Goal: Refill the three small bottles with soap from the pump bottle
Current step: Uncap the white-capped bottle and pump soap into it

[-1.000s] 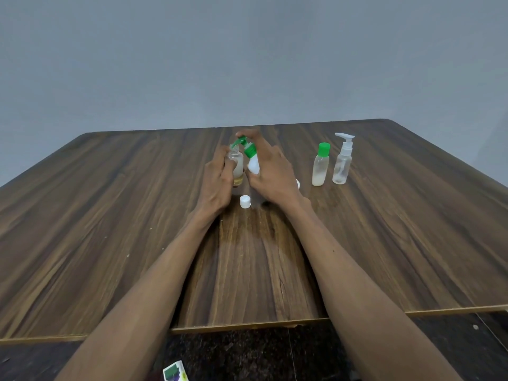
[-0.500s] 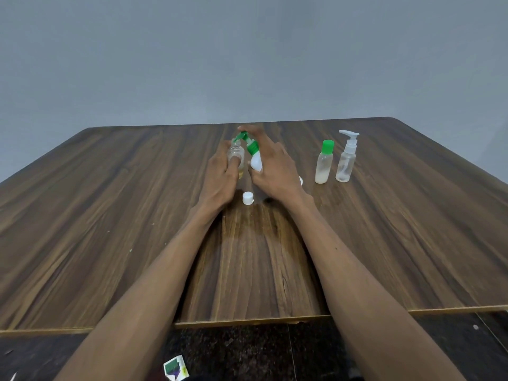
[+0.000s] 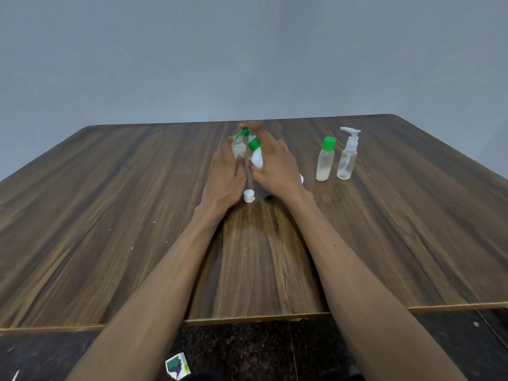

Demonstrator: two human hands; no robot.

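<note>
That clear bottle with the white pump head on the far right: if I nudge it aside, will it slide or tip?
The clear pump bottle looks nearly empty, with only a little residue near its base, so it is probably very light. It is tall and narrow with a pump head on top, so a high push would likely tip it. A nudge near the base seems safer.

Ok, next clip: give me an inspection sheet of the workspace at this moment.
Surface: wooden table, bare grain.
Job's things: clear small bottle uncapped, pump bottle tilted over it; loose white cap; green-capped bottle and clear spray-pump bottle upright, apart.
Clutter: printed packet on the floor.
Grippers: left hand holds the small bottle; right hand grips the pump bottle.
Cables: nothing seen.
Surroundings: plain grey wall.
</note>
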